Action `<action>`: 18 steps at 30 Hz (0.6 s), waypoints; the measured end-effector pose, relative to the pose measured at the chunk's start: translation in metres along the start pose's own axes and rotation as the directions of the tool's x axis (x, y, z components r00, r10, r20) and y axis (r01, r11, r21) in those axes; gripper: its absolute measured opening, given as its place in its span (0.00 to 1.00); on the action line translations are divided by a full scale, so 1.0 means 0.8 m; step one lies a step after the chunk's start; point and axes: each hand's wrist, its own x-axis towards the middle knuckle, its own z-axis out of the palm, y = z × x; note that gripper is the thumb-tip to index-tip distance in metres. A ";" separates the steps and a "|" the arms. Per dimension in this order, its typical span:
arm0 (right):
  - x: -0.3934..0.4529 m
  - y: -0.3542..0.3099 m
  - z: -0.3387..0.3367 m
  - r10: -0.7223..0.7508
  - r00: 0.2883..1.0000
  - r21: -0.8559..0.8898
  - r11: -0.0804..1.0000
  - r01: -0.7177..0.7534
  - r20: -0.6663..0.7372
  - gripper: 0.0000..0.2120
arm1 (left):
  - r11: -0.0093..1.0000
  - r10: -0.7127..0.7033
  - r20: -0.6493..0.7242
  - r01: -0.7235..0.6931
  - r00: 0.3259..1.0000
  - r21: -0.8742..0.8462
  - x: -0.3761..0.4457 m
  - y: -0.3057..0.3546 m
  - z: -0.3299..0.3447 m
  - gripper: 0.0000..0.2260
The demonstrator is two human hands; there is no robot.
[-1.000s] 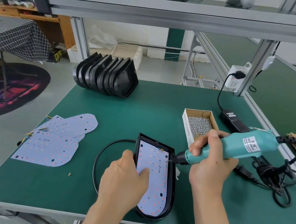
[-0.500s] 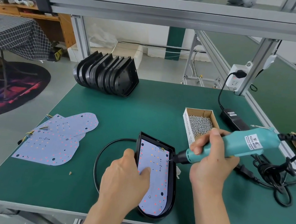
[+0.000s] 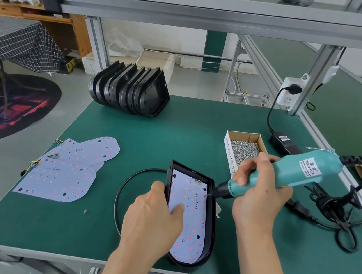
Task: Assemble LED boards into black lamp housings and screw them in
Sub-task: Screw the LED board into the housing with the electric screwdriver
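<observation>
A black lamp housing lies near the front edge of the green bench, with a pale LED board seated inside it. My left hand holds the housing's left wall, thumb outside and a finger pressing on the board. My right hand grips a teal electric screwdriver, whose bit touches the board's upper right corner. A black cable loops out from the housing's left side.
Loose LED boards lie at the left. A row of empty black housings stands at the back. A cardboard box of screws sits right of centre. The power adapter and tangled cord occupy the right edge.
The screwdriver's rear end has risen slightly while its bit stays at the board's upper right corner. My left hand keeps its hold on the housing.
</observation>
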 end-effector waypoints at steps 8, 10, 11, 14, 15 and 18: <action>0.002 0.001 0.000 0.012 1.000 0.022 1.000 -0.012 0.014 0.10 | 1.000 0.003 0.001 -0.003 1.000 -0.006 0.000 0.000 0.001 0.16; 0.002 0.002 -0.001 0.014 1.000 0.022 1.000 -0.014 0.020 0.10 | 1.000 0.009 0.002 -0.009 1.000 -0.008 0.000 0.001 0.001 0.15; 0.002 0.002 -0.001 0.012 1.000 0.018 1.000 -0.012 0.021 0.10 | 1.000 0.012 0.002 -0.012 1.000 -0.009 0.000 0.001 0.001 0.15; 0.002 0.003 -0.001 0.003 1.000 0.006 1.000 -0.003 0.031 0.10 | 1.000 0.007 0.003 -0.007 1.000 -0.016 0.000 0.000 0.002 0.15; 0.002 0.003 -0.001 0.004 0.999 0.005 1.000 -0.004 0.034 0.10 | 1.000 0.004 0.004 -0.004 1.000 -0.018 -0.001 -0.001 0.002 0.15; 0.003 0.004 -0.002 0.014 0.999 0.007 1.000 -0.015 0.031 0.10 | 1.000 0.004 0.003 -0.004 1.000 -0.015 -0.001 -0.002 0.002 0.15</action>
